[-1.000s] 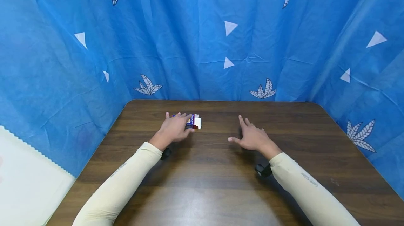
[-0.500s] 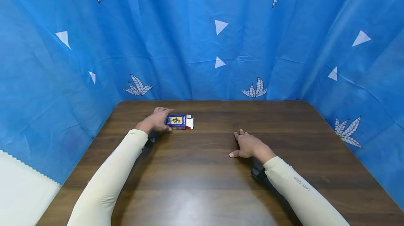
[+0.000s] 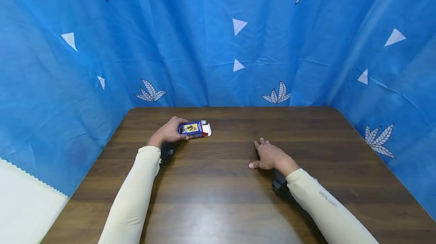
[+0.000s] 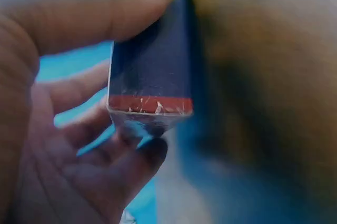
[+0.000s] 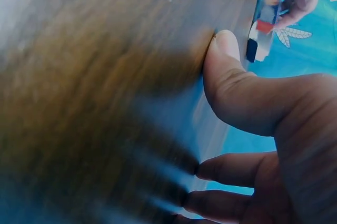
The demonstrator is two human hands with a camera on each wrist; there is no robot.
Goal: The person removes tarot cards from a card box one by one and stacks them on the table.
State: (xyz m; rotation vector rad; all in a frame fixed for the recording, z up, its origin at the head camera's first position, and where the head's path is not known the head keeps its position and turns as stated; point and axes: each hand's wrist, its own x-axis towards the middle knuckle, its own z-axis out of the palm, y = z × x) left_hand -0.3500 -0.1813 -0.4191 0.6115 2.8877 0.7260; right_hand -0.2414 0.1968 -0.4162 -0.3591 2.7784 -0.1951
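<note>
A small blue card box (image 3: 192, 129) with a red edge and an open white end flap lies toward the back left of the brown wooden table (image 3: 218, 198). My left hand (image 3: 169, 132) grips its left end, with the thumb on one side and the fingers on the other. The left wrist view shows the box (image 4: 150, 71) up close between thumb and fingers. My right hand (image 3: 270, 156) rests flat on the table to the right of the middle, fingers straight, holding nothing. In the right wrist view, its thumb (image 5: 231, 77) presses the wood, with the box (image 5: 263, 29) beyond.
Blue cloth with white leaves and triangles (image 3: 238, 47) hangs round the back and both sides of the table. A white sheet (image 3: 24, 206) shows at the lower left. Both forearms wear cream sleeves, with a dark camera strap at each wrist.
My left hand went from lying over the box to gripping its left end, and the box tilted up slightly. My right hand drew back toward me and settled flat on the table.
</note>
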